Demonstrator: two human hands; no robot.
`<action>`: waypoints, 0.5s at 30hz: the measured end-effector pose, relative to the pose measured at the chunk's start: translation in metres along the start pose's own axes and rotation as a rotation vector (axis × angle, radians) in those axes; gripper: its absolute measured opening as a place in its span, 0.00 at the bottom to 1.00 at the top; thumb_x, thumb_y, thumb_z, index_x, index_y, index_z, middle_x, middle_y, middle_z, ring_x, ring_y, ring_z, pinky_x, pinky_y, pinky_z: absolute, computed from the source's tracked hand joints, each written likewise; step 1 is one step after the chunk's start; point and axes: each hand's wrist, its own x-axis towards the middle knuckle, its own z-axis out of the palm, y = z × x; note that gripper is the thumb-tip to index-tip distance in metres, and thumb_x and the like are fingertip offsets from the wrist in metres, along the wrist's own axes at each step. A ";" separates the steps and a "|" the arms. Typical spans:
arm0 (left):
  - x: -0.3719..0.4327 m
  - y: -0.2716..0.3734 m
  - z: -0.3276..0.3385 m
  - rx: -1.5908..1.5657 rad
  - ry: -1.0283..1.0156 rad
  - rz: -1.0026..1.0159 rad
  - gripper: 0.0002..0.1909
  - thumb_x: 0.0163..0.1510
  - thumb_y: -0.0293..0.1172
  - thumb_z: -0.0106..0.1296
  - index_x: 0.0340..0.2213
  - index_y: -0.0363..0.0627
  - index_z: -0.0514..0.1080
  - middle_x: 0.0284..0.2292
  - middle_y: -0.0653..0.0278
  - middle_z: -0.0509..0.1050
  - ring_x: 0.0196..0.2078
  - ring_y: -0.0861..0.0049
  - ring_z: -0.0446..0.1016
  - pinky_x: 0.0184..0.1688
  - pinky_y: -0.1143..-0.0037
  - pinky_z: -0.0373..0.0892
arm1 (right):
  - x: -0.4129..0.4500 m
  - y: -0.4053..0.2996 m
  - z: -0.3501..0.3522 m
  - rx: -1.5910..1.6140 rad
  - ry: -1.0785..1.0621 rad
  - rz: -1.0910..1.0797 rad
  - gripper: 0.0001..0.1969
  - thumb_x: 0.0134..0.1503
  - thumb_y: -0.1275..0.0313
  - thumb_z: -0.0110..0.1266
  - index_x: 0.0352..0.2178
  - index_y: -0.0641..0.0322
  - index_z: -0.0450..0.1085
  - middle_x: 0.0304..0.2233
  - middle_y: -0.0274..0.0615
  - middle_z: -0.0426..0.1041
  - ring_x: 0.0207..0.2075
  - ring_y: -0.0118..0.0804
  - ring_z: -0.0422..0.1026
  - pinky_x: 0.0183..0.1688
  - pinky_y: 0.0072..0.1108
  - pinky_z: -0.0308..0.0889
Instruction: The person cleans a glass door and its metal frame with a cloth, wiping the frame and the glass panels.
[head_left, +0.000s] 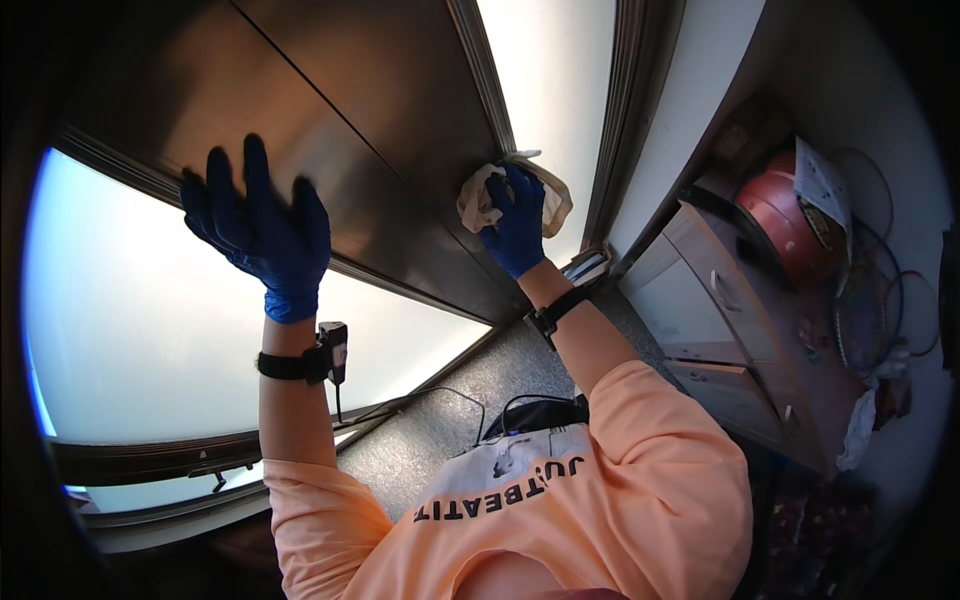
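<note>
My left hand (262, 217), in a blue glove, is raised with its fingers spread in front of a dark, glossy panel (322, 150) and a bright frosted window pane (187, 330). It holds nothing. My right hand (516, 214), gloved in the same blue, grips a crumpled off-white cloth (476, 199) against the panel, close to the dark frame strip beside a second bright pane (559, 82). Part of the cloth hangs past the hand over that pane. A thin dark seam runs diagonally across the panel. Each wrist carries a black strap with a small device.
To the right stands a wooden cabinet (690, 300) with handled doors; a red helmet (787, 210), papers and cables lie on top. Books or papers (589, 266) are wedged at the window's foot. A window latch (217, 480) sticks out at lower left. Speckled flooring (420, 442) shows below.
</note>
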 end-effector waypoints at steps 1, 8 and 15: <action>0.000 0.001 0.003 -0.004 0.010 0.003 0.24 0.55 0.47 0.45 0.49 0.48 0.68 0.54 0.56 0.59 0.60 0.53 0.50 0.56 0.57 0.53 | -0.030 0.014 0.005 -0.038 -0.070 0.064 0.23 0.41 0.69 0.54 0.42 0.62 0.66 0.48 0.55 0.61 0.48 0.56 0.61 0.50 0.42 0.56; -0.002 0.001 0.004 -0.018 0.007 0.030 0.28 0.51 0.49 0.47 0.50 0.46 0.65 0.51 0.51 0.62 0.59 0.47 0.50 0.56 0.53 0.50 | -0.147 0.040 0.029 0.446 -0.161 0.900 0.26 0.44 0.81 0.48 0.48 0.67 0.57 0.47 0.51 0.63 0.52 0.50 0.60 0.55 0.29 0.56; -0.003 0.001 0.005 -0.058 0.026 0.010 0.27 0.57 0.52 0.41 0.52 0.51 0.65 0.57 0.59 0.57 0.62 0.57 0.46 0.58 0.58 0.49 | -0.040 -0.017 0.012 0.270 0.103 0.375 0.28 0.44 0.83 0.45 0.51 0.70 0.57 0.51 0.53 0.59 0.54 0.51 0.57 0.58 0.33 0.52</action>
